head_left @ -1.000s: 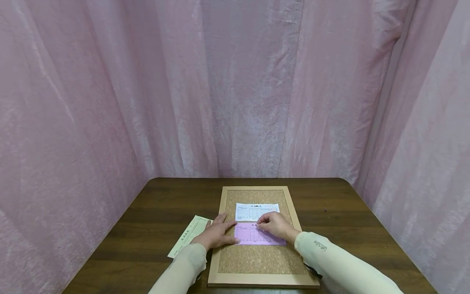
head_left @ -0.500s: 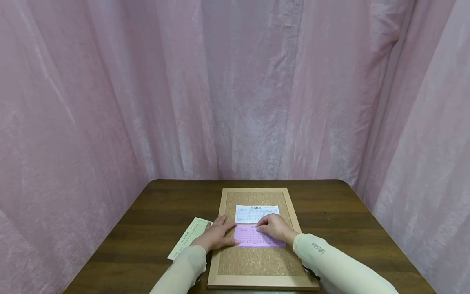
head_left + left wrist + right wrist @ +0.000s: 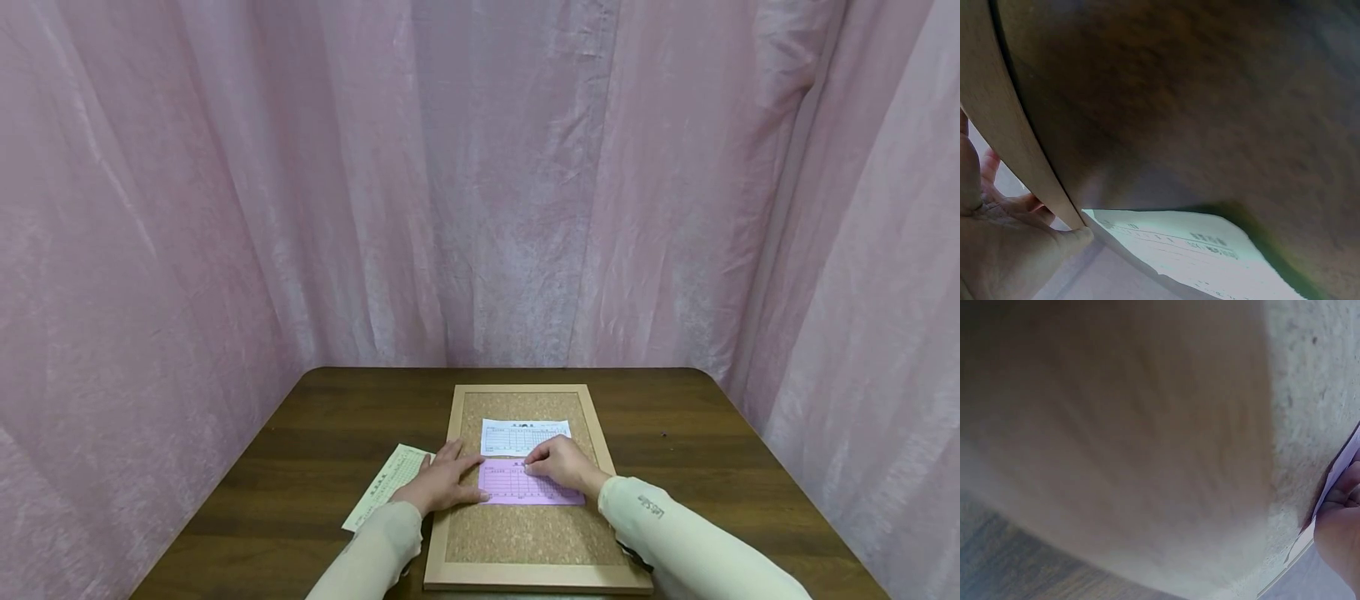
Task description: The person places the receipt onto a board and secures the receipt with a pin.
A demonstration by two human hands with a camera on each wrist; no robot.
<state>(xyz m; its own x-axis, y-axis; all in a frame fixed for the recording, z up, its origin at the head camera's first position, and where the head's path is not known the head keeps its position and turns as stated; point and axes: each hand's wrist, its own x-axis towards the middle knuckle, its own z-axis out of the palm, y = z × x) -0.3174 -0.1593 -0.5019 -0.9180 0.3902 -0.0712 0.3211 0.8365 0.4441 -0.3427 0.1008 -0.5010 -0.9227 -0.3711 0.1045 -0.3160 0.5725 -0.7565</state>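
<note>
A pink printed slip (image 3: 525,492) lies on the framed corkboard (image 3: 525,537), just below a white printed slip (image 3: 510,437) with a small dark spot at its top middle. My left hand (image 3: 438,483) rests spread across the board's left frame, with fingertips at the pink slip's left edge. At that slip's top middle, my right hand (image 3: 562,463) pinches a small pale thing like a pushpin, mostly hidden by the fingers. In the right wrist view the curled fingers (image 3: 1347,487) sit against the pink slip (image 3: 1335,472). The left wrist view has my left hand (image 3: 1013,244) beside the frame.
A pale green printed slip (image 3: 386,483) lies slanted on the brown wooden table (image 3: 300,450), left of the board and partly behind the left hand. A tiny dark speck (image 3: 663,433) is on the table at right. Pink curtains (image 3: 495,208) stand behind the table.
The head view has tilted up slightly, so the scene sits a little lower. Both hands and the slips keep their places on the board.
</note>
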